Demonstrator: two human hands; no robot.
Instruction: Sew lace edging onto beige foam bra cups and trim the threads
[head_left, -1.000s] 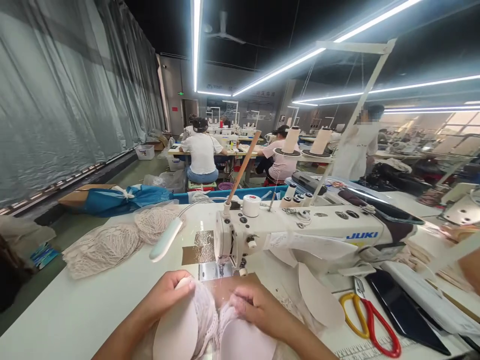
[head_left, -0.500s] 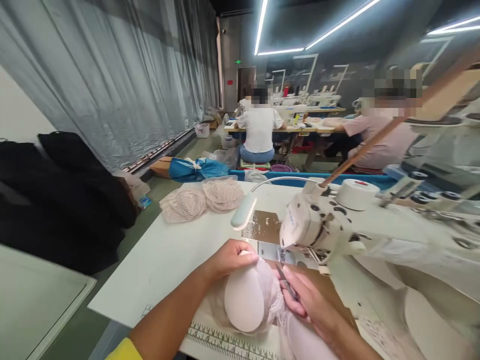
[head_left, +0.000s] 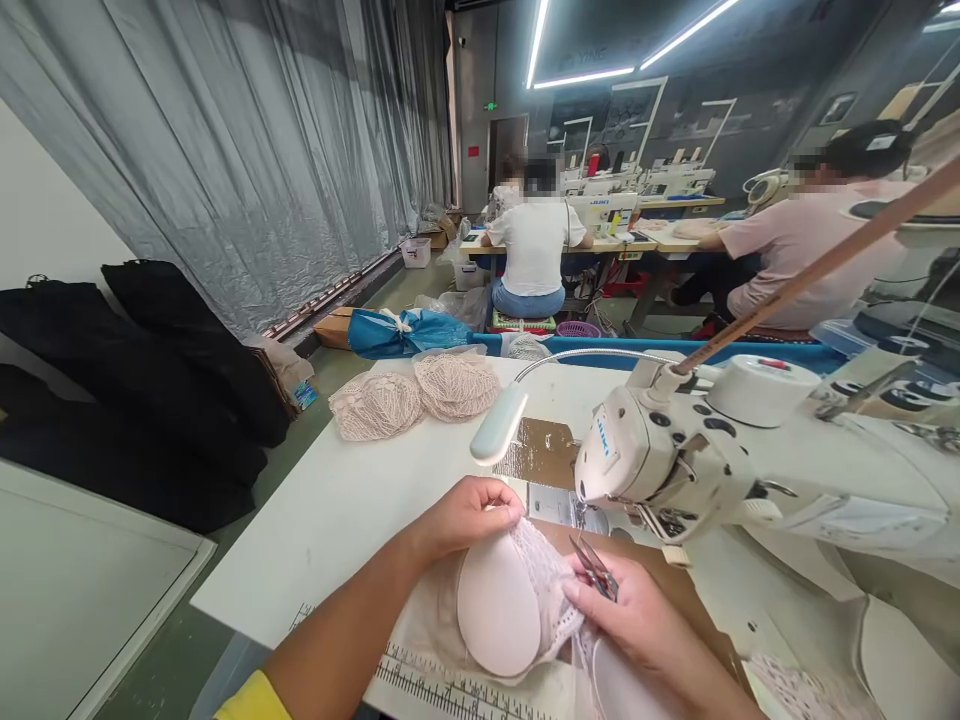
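Observation:
A pale pink bra with lace trim (head_left: 501,605) hangs between both hands over the front of the sewing table. My left hand (head_left: 480,515) pinches the top tip of one padded cup. My right hand (head_left: 619,600) grips a pair of small thread snips (head_left: 594,568), blades pointing up and left, while its thumb presses the lace edge between the cups. The second cup (head_left: 622,680) lies under my right wrist, partly hidden. Just behind the hands stands the white sewing machine (head_left: 622,450), its needle area beyond the snips' tips.
A lamp (head_left: 501,425) on a bent neck hangs left of the machine head. Two stacks of lace cups (head_left: 379,405) lie at the table's far left. A printed ruler (head_left: 450,690) runs along the front edge. Two co-workers sit ahead, one in a white shirt (head_left: 532,250).
My right thumb has come onto the lace, and the snips now point up with their blades apart. My left hand keeps its pinch on the cup. The view has shifted slightly.

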